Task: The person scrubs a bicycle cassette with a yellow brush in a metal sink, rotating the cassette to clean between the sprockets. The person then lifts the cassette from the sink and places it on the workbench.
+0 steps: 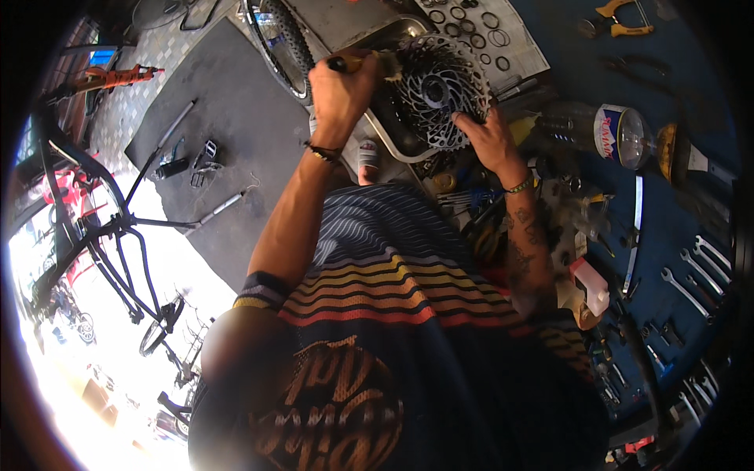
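Observation:
My left hand (342, 96) is closed round a brush (387, 66) with a yellow and dark handle. The brush's head is at the left edge of a large bicycle cassette (462, 77). Holding the cassette by its lower right rim is my right hand (493, 143), with the thumb across the sprockets. The cassette is tilted, its toothed face toward me, above a metal tray (408, 159). Most of the tray's inside is hidden behind the cassette.
Several rubber rings (477, 41) lie on a paper sheet beyond the cassette. To the right are a clear plastic bottle (632, 135) and several wrenches (685, 292) on a blue surface. A bicycle wheel (292, 49) stands left of the tray; a dark frame (118, 220) is farther left.

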`<action>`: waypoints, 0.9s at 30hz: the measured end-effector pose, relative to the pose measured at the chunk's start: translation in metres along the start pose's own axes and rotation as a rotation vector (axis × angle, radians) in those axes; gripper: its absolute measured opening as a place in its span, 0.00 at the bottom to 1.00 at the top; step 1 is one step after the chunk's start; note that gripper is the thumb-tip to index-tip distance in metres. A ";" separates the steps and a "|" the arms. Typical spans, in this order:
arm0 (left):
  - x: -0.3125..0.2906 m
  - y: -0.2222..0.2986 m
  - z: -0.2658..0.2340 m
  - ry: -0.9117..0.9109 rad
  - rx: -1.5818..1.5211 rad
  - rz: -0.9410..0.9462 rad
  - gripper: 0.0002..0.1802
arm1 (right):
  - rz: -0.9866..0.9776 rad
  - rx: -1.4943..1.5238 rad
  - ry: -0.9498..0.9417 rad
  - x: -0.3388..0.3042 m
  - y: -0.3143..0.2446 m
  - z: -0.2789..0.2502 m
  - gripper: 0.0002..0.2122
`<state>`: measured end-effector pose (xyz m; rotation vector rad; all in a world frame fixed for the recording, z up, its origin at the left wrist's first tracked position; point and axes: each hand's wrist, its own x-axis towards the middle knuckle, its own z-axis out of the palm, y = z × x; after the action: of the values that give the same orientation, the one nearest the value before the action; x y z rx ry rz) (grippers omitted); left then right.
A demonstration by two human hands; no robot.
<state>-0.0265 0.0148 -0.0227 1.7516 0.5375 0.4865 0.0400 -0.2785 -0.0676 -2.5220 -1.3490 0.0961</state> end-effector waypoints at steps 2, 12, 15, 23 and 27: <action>0.000 -0.004 0.002 -0.113 0.169 -0.153 0.16 | -0.039 -0.008 0.046 0.000 0.001 0.000 0.18; -0.005 -0.011 0.001 -0.266 0.062 -0.393 0.14 | -0.099 -0.042 0.101 -0.001 0.004 -0.003 0.20; -0.006 -0.012 0.002 -0.019 0.052 -0.158 0.13 | -0.074 -0.089 -0.026 0.002 0.005 -0.004 0.20; -0.015 -0.014 0.002 -0.115 0.024 -0.197 0.14 | -0.037 0.019 -0.017 0.003 0.006 -0.011 0.18; -0.026 -0.014 -0.006 -0.203 -0.055 -0.367 0.13 | -0.039 0.011 0.022 0.005 0.004 -0.016 0.17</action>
<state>-0.0523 0.0070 -0.0358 1.5819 0.6749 0.0643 0.0493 -0.2801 -0.0533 -2.4791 -1.3844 0.0678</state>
